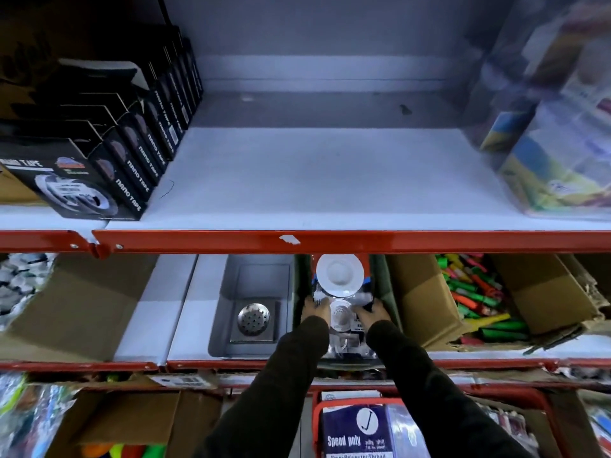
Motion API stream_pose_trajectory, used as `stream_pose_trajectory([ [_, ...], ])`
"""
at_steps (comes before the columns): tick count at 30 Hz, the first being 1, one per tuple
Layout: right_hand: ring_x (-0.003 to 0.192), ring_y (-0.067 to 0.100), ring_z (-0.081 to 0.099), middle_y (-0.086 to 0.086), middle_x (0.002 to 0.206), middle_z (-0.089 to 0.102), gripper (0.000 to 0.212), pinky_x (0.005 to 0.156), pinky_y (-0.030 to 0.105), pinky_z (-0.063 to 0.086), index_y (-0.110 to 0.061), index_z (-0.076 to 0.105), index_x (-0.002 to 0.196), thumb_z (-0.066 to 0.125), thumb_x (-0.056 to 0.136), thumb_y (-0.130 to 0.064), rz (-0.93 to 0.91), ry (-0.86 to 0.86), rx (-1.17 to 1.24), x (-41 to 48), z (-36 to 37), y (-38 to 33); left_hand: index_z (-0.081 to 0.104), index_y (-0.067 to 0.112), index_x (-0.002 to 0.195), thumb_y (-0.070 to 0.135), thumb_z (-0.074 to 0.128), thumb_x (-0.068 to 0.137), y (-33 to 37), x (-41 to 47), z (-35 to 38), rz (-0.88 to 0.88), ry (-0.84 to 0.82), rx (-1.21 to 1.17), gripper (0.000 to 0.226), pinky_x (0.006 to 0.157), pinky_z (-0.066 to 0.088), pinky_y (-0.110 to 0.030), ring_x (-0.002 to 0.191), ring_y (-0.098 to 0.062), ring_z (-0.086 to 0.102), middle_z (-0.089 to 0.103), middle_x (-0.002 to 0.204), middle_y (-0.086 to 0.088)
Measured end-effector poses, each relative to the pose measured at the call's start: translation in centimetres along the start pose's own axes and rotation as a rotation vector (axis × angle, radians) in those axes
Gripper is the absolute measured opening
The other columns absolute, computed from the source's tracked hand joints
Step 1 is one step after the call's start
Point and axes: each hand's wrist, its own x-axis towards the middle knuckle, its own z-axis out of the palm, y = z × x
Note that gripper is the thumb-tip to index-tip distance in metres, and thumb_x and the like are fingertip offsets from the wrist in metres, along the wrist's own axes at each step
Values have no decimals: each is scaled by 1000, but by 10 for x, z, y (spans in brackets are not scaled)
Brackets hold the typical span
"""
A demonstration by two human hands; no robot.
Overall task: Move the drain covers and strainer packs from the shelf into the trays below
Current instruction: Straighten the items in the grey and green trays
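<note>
On the lower shelf a dark green tray [386, 289] holds clear strainer packs [340, 279] with white round strainers. My left hand [314, 309] grips the packs' left edge and my right hand [372, 314] grips the right edge, both inside the tray. To the left, a grey tray [231, 276] holds a square steel drain cover [254, 320] with a perforated round dome. The white upper shelf [330, 180] is bare in its middle stretch.
Black nano tape boxes [99, 160] line the upper shelf's left; colourful packs [555, 143] stand at its right. Cardboard boxes [426, 299] flank the trays, one with bright markers [476, 299]. A red shelf rail [330, 241] overhangs the trays. A red basket [363, 428] sits below.
</note>
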Motion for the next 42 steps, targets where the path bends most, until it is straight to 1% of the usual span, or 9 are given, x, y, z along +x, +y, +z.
stream_pose_trajectory([
  [7,119,35,60,21,129,63,46,100,33,44,-4,49,135,60,92,-16,-95,44,-125,-4,-3,14,19,16,159,2,44,98,-13,4,-8,84,-34,213,68,103,45,-32,130,-35,54,44,154,-12],
  [18,129,32,53,18,139,57,58,109,33,40,0,39,144,62,93,-15,-124,-47,-213,-21,-20,12,10,2,158,9,52,98,-4,-19,-12,107,30,377,74,117,35,-34,143,-34,41,36,158,-19],
  [21,134,33,48,19,146,49,68,113,37,38,-2,28,150,62,93,-17,-133,-34,-234,-32,-26,12,19,5,157,4,52,96,-4,-35,-19,207,87,405,69,114,41,-37,135,-35,51,47,149,-21],
  [25,140,37,38,21,158,23,75,114,39,33,-8,21,154,61,92,-24,-246,143,-332,-53,-24,10,36,19,149,-8,54,88,-14,-56,-50,434,249,283,69,111,41,-31,118,-20,61,53,145,-9],
  [27,142,32,35,13,159,24,68,116,47,28,-21,27,152,58,92,-30,-341,164,-524,-63,-18,16,41,18,145,-2,57,86,-26,-58,-68,493,374,448,64,115,41,-37,124,-23,58,53,144,-9],
  [29,139,24,39,2,154,35,51,117,51,21,-33,41,143,52,94,-33,-453,85,-676,-74,-10,23,43,15,144,16,56,90,-41,-59,-84,405,453,792,55,117,35,-41,133,-27,51,50,147,-11],
  [33,119,19,55,-7,130,62,38,113,46,17,-38,61,120,39,91,-49,-606,-75,-961,-103,10,47,53,23,137,40,41,94,-72,-69,-100,212,242,1249,48,126,11,-51,141,-25,44,53,146,-6],
  [37,122,21,52,-6,130,61,55,111,47,19,-36,54,131,38,81,-54,-655,-14,-1113,-122,21,62,45,20,144,32,46,91,-81,-78,-105,285,163,1333,55,124,19,-49,140,-27,44,50,149,-6],
  [42,125,22,49,-5,134,55,52,113,48,16,-37,47,135,51,83,-38,-653,22,-1153,-129,25,67,49,20,138,27,48,90,-81,-91,-110,372,124,1282,49,118,32,-43,134,-28,48,54,142,-7],
])
